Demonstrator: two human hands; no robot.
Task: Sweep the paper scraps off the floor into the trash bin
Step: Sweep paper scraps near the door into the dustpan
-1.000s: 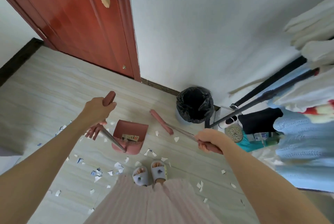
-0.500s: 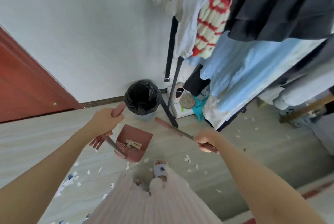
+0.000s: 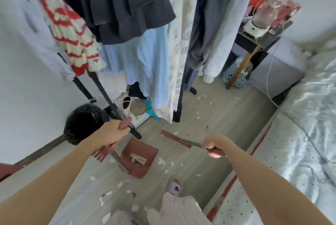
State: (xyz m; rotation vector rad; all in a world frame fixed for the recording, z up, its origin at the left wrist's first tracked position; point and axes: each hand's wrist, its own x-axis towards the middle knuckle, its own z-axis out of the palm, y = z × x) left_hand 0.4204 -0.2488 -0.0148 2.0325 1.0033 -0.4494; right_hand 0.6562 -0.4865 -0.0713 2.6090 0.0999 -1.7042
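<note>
My left hand (image 3: 111, 134) grips the pink-tipped handle of the dustpan (image 3: 139, 157), whose dusty-red pan rests on the floor with a small printed label inside. My right hand (image 3: 214, 146) grips the handle of the broom (image 3: 175, 138), its red head lying on the floor right of the pan. White paper scraps (image 3: 165, 162) are scattered beside the pan, near my slippered foot (image 3: 175, 186), and farther off under the hanging clothes. The trash bin (image 3: 82, 123), lined with a black bag, stands against the wall just behind my left hand.
A clothes rack (image 3: 101, 86) loaded with hanging garments fills the upper view, shoes and a round item on its base. A bed (image 3: 298, 152) with pale bedding borders the floor on the right. A dark side table (image 3: 258, 41) with a corded device stands at the back right.
The view has swung right, from the red door and wall to the clothes rack and bed. Both hands keep their grips; pan and broom have shifted little relative to me.
</note>
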